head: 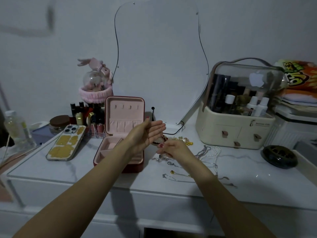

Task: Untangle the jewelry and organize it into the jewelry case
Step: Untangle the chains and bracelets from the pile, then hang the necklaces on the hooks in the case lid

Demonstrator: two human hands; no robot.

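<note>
Both arms are out over the white table (pixel 106 176); the left hand (pixel 145 134) is raised palm-up above the jewelry case (pixel 120 134), its fingers (pixel 158 125) straight and held together, nothing gripped in them; a thin ring shows on one of them; the right hand (pixel 173 149) sits lower and just to the right, knuckles up, its fingers curled and pinching something small at the tips, a fine chain by the look of it, though it is too thin to be sure; the case stands open in front of the mirror (pixel 159 57), lid upright with its pink lining and little hooks showing, the pink tray compartments below partly hidden by the left forearm; the tangle of jewelry (pixel 197 162) lies on the table right of the case, silver chains, a white pearl strand (pixel 216 152), a gold-headed pin (pixel 178 173) nearer the front edge, and a cluster of red beads and gold pieces (pixel 181 140) just behind the right hand; left of the case a phone (pixel 66 143) lies face down in a yellow-patched cover; bottles of cosmetics (pixel 85 114) crowd behind it; a cream organizer box (pixel 236 121) with a clear dome lid stands at the right; a dark round dish (pixel 278 157) sits near it.
</note>
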